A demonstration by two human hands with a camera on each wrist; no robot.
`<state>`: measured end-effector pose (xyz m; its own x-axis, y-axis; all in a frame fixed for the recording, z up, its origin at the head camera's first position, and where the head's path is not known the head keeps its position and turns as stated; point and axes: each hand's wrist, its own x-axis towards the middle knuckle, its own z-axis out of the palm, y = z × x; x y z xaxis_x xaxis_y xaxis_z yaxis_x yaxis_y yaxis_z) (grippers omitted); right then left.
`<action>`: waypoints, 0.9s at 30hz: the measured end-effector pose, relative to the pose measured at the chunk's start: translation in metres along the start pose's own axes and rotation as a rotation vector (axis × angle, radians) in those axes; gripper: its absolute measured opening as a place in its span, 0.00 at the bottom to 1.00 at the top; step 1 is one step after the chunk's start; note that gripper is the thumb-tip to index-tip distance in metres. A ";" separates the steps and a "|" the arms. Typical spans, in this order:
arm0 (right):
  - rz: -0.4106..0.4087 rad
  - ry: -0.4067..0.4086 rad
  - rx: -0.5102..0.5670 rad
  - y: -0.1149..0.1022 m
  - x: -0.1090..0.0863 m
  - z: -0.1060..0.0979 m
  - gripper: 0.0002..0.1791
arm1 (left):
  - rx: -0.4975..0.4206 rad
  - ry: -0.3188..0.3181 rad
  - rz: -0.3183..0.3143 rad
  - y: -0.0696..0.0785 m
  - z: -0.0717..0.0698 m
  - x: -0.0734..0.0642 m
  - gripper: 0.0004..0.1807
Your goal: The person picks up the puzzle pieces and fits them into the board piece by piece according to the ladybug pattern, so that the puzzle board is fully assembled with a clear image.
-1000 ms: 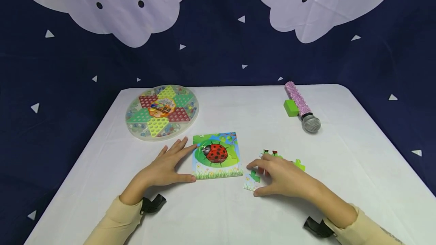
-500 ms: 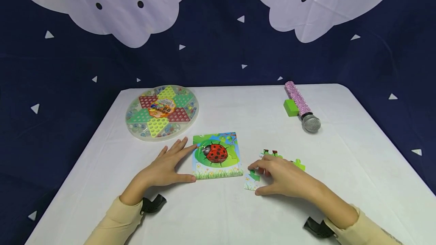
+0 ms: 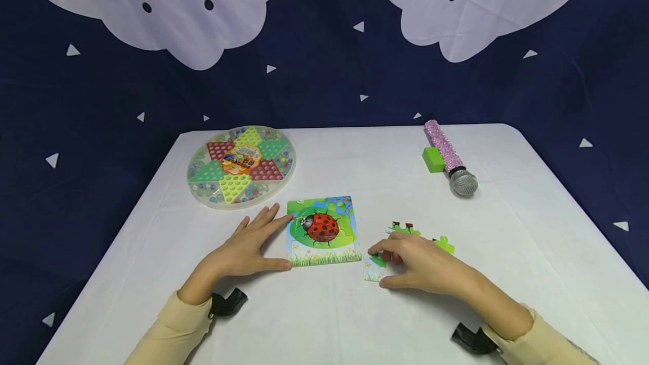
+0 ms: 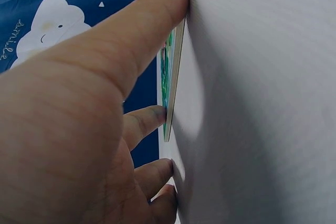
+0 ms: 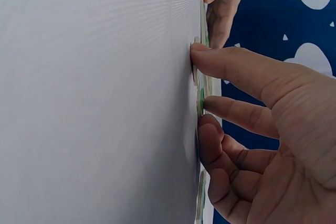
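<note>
In the head view, a square ladybug puzzle [image 3: 321,244] lies face up at mid-table. My left hand [image 3: 245,251] is spread at its left side, thumb and index fingertips touching the edge; the left wrist view shows the thumb [image 4: 152,14] along the board's thin side. Just right of the puzzle, my right hand [image 3: 428,263] pinches a puzzle piece [image 3: 372,274] with white ground, flowers and some green, between thumb and index finger. Its other fingers curl under the palm in the right wrist view. My right hand partly covers this piece and further green puzzle pieces [image 3: 444,244] behind it.
A round Chinese checkers board [image 3: 205,199] with marbles sits at the back left. At the back right, a pink glitter microphone [image 3: 443,145] lies against a green block [image 3: 433,160]. A dark blue cloth [image 3: 324,89] with clouds hangs behind the white table.
The pinched puzzle piece has turned slightly, so its left edge stands straighter beside the puzzle. My right thumb has shifted a little; my left hand stays in place.
</note>
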<state>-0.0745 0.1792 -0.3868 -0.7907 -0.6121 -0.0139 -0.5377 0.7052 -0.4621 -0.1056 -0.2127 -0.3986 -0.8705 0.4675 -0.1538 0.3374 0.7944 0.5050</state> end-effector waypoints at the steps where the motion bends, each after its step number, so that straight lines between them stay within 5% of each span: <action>1: -0.004 -0.002 0.001 0.000 0.000 0.000 0.27 | -0.001 0.000 -0.001 0.000 0.000 0.000 0.56; 27: -0.071 -0.014 0.059 0.004 0.010 -0.004 0.26 | -0.005 -0.001 -0.001 0.001 0.000 0.000 0.56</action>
<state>-0.0864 0.1775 -0.3851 -0.7465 -0.6653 0.0087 -0.5740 0.6374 -0.5140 -0.1054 -0.2125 -0.3981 -0.8705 0.4672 -0.1549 0.3348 0.7927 0.5094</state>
